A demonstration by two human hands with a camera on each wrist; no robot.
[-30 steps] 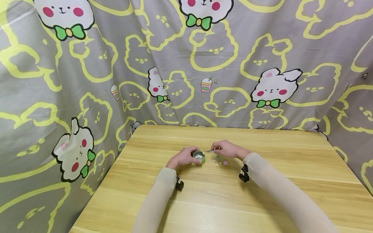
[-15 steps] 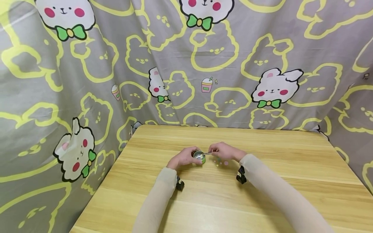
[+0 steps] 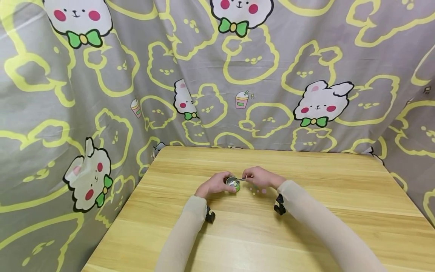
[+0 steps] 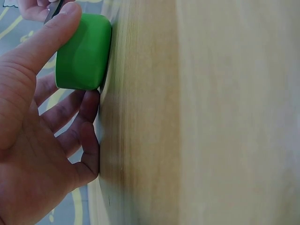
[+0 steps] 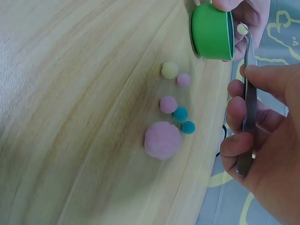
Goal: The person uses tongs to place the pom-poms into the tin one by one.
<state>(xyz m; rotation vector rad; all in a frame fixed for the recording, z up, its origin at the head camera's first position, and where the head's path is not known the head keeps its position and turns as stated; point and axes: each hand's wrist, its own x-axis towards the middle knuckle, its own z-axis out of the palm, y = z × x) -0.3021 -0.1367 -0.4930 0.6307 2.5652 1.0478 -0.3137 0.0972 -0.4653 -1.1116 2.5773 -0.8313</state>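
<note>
My left hand [image 3: 215,184] holds a small round green tin [image 4: 86,51] between thumb and fingers, keeping it upright on the table. In the right wrist view, my right hand [image 5: 276,117] pinches metal tweezers [image 5: 250,110]. At the tweezers' tips is a small pale yellow pom-pom [image 5: 242,29], right by the tin's open mouth. Seen from the head, the tweezers reach over the tin's rim, and light bits show inside. Below my right hand lie a yellow pom-pom [image 5: 169,70], a large pink pom-pom [image 5: 162,140] and several smaller pink and teal ones.
The wooden table [image 3: 306,189] spreads around both hands. A grey curtain [image 3: 265,68] with yellow outlines and cartoon animals hangs behind its far edge and along the sides. Each wrist carries a black camera mount.
My right hand has moved left, bringing the tweezers from the tin's right rim to over its opening. My left hand and the tin stay almost in place.
</note>
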